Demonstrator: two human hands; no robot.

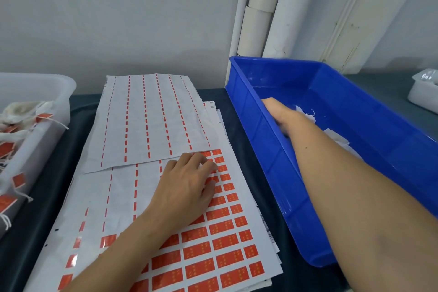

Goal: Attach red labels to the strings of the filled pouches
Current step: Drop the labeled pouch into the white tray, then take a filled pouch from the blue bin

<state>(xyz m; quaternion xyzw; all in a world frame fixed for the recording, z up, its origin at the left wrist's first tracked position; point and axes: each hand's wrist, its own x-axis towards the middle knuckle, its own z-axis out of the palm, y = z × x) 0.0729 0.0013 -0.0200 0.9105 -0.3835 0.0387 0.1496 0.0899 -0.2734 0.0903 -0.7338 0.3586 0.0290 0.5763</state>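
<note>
A sheet of red labels (225, 242) lies on a stack of sheets in the middle of the dark table. My left hand (187, 187) rests on it, with bent fingertips touching the labels near its upper right corner. My right hand (284, 115) reaches over the near wall of the blue bin (379, 125), down among white pouches (307, 112). Its fingers point downwards and are partly hidden behind the wall, so I cannot see whether they hold a pouch. A white tray (47, 87) at the left holds pouches with strings and red labels (23, 116).
A used backing sheet (151, 121) with only thin red strips lies over the far part of the stack. White pipes (260, 19) stand against the wall behind the bin. A small white container (424, 91) sits at the far right.
</note>
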